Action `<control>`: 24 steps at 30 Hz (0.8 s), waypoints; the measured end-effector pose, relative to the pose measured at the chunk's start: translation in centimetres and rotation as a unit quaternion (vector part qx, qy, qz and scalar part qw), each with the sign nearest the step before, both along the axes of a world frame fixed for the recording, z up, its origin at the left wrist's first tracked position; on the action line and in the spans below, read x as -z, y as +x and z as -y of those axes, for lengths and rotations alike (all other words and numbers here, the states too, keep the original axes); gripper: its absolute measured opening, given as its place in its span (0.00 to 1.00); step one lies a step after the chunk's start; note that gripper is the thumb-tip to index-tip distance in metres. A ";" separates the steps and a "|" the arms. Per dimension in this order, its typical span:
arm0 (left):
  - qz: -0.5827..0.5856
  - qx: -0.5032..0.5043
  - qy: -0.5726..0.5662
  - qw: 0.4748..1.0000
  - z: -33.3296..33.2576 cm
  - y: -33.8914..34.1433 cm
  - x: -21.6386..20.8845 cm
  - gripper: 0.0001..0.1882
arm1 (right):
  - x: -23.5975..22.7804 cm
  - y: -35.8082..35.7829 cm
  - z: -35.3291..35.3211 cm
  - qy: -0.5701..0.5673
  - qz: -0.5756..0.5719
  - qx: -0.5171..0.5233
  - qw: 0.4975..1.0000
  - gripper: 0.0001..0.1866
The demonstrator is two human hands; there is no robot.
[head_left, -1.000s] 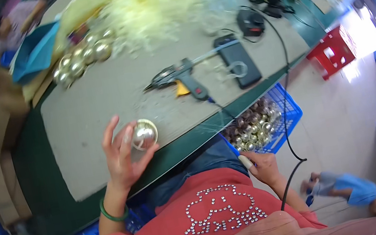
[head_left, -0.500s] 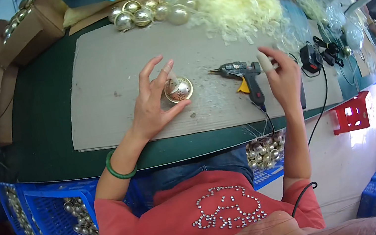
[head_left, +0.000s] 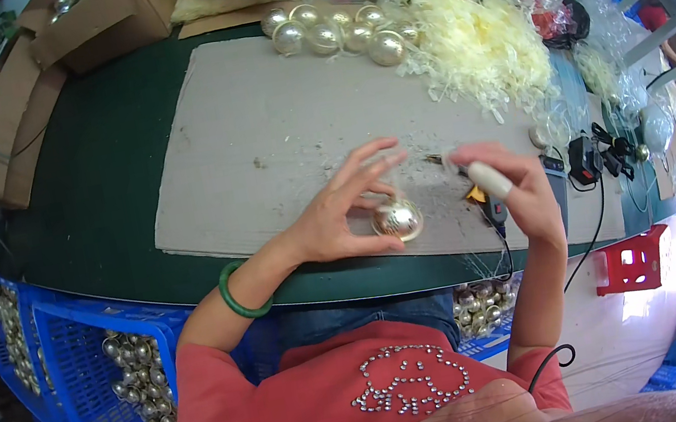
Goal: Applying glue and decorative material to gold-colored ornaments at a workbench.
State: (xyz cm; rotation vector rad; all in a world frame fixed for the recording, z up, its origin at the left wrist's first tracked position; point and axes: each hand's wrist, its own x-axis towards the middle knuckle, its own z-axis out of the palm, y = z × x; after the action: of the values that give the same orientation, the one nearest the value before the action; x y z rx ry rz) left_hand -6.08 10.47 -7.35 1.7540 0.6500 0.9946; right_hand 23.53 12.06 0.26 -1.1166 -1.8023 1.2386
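A shiny gold ball (head_left: pixel 398 220) with a pale rim sits low on the cardboard sheet. My left hand (head_left: pixel 339 215) curls around it from the left, thumb along its lower edge and a finger at its top. The upper fingers stretch past the ball, separated from it. Over a dark glue gun (head_left: pixel 497 214) is my right hand (head_left: pixel 519 188), a pale cover on its thumb. It hides most of the gun, leaving the nozzle, yellow trigger and handle end in sight. Its index finger is blurred, so any grip is unclear.
Several gold balls (head_left: pixel 325 37) line the cardboard's far edge beside a heap of pale yellow clear strips (head_left: pixel 477 51). Cardboard boxes (head_left: pixel 25 130) stand far left. Black adapters and cables (head_left: pixel 587 161) lie at right. Blue crates (head_left: pixel 92 381) with balls stand below the table; a red stool (head_left: pixel 634 261) is lower right.
My left hand and the ball have shifted right and nearer in the picture. My right hand has come leftward over the glue gun. The whole view has swung somewhat.
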 end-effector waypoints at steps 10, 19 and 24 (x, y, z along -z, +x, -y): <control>0.043 0.132 -0.070 0.988 1.8 0.9 0.2 0.52 | 1.9 -2.4 2.3 -0.091 -0.089 0.034 0.991 0.20; -0.017 0.097 0.003 0.995 2.4 1.0 -0.3 0.53 | 5.8 -5.0 4.6 -0.018 -0.136 0.171 0.976 0.20; -0.042 0.069 0.129 0.988 2.2 1.3 0.3 0.51 | 5.6 -3.8 3.4 -0.155 -0.181 0.125 0.963 0.19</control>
State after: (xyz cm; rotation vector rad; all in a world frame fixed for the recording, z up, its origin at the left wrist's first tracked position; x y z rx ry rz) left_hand -4.80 8.22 -7.69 2.0482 0.4595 0.9464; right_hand 19.75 8.65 -5.36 -1.1534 -1.1854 1.4895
